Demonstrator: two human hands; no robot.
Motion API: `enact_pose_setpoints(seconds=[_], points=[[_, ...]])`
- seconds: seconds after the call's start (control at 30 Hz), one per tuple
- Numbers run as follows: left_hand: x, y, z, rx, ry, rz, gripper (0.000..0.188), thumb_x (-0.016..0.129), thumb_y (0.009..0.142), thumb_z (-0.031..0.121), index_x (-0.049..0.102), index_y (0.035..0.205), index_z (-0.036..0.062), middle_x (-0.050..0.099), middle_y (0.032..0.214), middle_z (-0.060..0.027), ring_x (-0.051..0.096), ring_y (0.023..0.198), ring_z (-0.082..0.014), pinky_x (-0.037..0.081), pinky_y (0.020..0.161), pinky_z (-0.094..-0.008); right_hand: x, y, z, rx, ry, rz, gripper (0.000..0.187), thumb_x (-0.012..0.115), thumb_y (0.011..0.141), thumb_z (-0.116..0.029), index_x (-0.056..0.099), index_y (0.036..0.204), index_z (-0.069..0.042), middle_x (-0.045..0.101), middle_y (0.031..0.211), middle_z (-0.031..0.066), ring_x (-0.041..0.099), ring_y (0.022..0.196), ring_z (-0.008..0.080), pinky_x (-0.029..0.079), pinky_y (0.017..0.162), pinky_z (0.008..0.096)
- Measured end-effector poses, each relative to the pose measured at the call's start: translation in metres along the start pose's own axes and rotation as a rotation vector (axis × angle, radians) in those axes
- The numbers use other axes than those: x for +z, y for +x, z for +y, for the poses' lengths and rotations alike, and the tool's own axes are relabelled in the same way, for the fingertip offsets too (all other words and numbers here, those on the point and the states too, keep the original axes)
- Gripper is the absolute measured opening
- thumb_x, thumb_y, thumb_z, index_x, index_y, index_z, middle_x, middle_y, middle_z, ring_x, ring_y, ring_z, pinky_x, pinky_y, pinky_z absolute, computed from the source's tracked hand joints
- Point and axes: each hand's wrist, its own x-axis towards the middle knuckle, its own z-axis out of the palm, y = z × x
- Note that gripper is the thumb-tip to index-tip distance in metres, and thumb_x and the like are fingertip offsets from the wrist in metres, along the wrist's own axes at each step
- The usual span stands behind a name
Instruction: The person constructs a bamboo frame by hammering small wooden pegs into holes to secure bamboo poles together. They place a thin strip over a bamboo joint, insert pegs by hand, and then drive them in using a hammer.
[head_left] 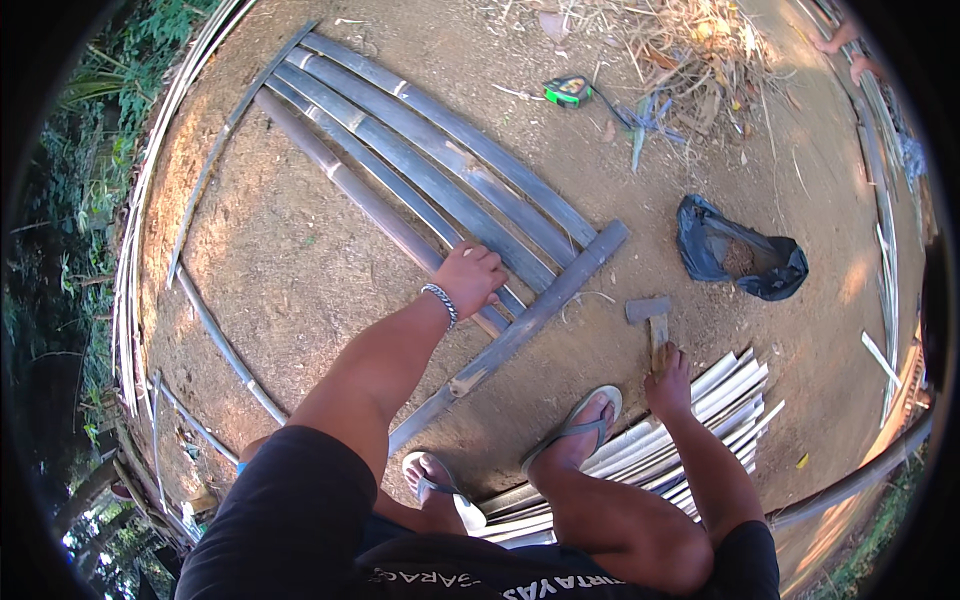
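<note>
Several dark, split bamboo slats [430, 175] lie side by side on the dirt. Their near ends meet a thick round bamboo pole [520, 335], and their far ends meet a thin strip [237, 115]. My left hand [470, 275], with a chain bracelet at its wrist, has its fingers curled over a narrow slat near the pole. Part of that slat is hidden under the hand. Low on the right, my right hand [670, 385] is closed around the wooden handle of a hammer [650, 312]. The hammer's grey head is over the ground, apart from the pole.
A black plastic bag [740, 250] of small brown pieces lies open at right. Beyond are a green tape measure [568, 91] and dry shavings [700, 50]. Pale split strips [690, 425] lie beside my sandalled feet. Another person's hands [845, 45] show at upper right.
</note>
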Motion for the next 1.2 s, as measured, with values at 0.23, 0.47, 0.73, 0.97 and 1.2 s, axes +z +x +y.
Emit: enact_pose_setpoints(seconds=[0.23,0.47,0.73,0.97,1.2], points=[[0.005,-0.006,-0.011,-0.008,-0.007,0.015,0.035,0.078,0.087,0.037,0.074,0.117,0.0205,0.064,0.122,-0.0013,0.055,0.13,-0.0233,0.037,0.12,-0.048,-0.004,0.002,0.001,0.003,0.04,-0.003,0.078,0.072,0.081,-0.01,0.037,0.15,0.001,0.05,0.134,0.0276,0.049,0.127,0.0471,0.04,0.11,0.0545],[0.003,-0.007,-0.016,-0.006,-0.025,-0.004,0.036,0.077,0.088,0.039,0.074,0.119,0.0209,0.064,0.125,-0.0015,0.055,0.13,-0.0229,0.036,0.12,-0.0474,-0.001,0.011,0.005,-0.024,0.017,0.035,0.08,0.076,0.079,-0.012,0.039,0.149,0.001,0.048,0.136,0.0265,0.047,0.129,0.0472,0.038,0.112,0.0556],[-0.006,-0.006,-0.026,-0.001,-0.033,-0.079,0.041,0.075,0.088,0.042,0.073,0.124,0.0224,0.063,0.125,-0.0012,0.054,0.131,-0.0217,0.036,0.12,-0.0466,-0.002,0.022,0.004,-0.017,0.028,0.017,0.082,0.078,0.078,-0.012,0.039,0.149,0.0,0.048,0.136,0.0268,0.047,0.128,0.0483,0.04,0.11,0.056],[-0.015,-0.002,-0.034,-0.024,-0.028,-0.148,0.042,0.074,0.089,0.044,0.073,0.125,0.022,0.064,0.124,-0.0002,0.054,0.131,-0.0212,0.037,0.119,-0.0458,-0.013,0.023,-0.008,-0.098,-0.108,0.095,0.083,0.081,0.077,-0.021,0.043,0.148,-0.004,0.046,0.145,0.0248,0.044,0.134,0.0468,0.034,0.114,0.059],[-0.028,-0.005,-0.058,-0.042,0.075,-0.161,0.043,0.074,0.09,0.044,0.072,0.126,0.0215,0.064,0.127,-0.001,0.054,0.133,-0.0225,0.037,0.12,-0.0466,-0.051,0.063,-0.085,-0.482,-0.183,0.053,0.077,0.08,0.08,-0.026,0.049,0.148,-0.012,0.046,0.149,0.0173,0.041,0.141,0.0399,0.03,0.118,0.057]])
